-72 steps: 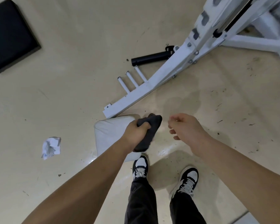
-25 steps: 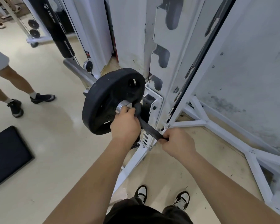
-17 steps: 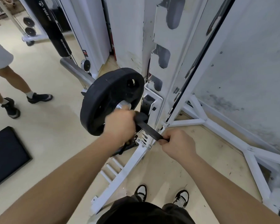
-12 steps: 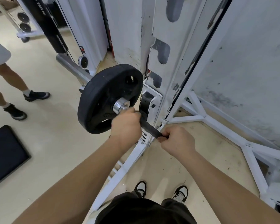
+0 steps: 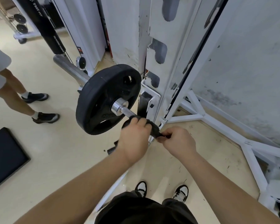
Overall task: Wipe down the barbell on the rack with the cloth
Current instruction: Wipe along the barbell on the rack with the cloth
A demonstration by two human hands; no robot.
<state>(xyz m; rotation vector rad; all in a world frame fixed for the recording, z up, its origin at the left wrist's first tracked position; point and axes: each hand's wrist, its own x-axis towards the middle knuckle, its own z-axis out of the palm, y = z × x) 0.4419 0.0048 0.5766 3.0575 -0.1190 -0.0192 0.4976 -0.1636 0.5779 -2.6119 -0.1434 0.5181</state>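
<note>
Legs (image 5: 14, 97) of another person at the left edge, cut off at the top. Black mat (image 5: 5, 157) on the floor at lower left, cut off too.

Near the middle, big round black weight plate (image 5: 103, 101) on the barbell (image 5: 128, 112). Looks very heavy and hard, so best left where it sits and only rubbed. Bumpy silver bit of bar bare between plate and hands.

Just below the middle, left hand (image 5: 134, 139) curled over the dark cloth (image 5: 153, 129), holding it round the bar. Soft, light and floppy, that cloth, so needs a firm squeeze to rub well.

Next to it, right hand (image 5: 178, 143) pinching the loose end of the cloth and keeping it tight.

Further right, tall white rack (image 5: 178, 38), chipped and dirty, holding the bar low down.

Cannot see the bar under the cloth, or the rest of it past the hands. Cannot see how it sits in the rack. Small dark thing on the floor under the left arm, too hard to make out.
</note>
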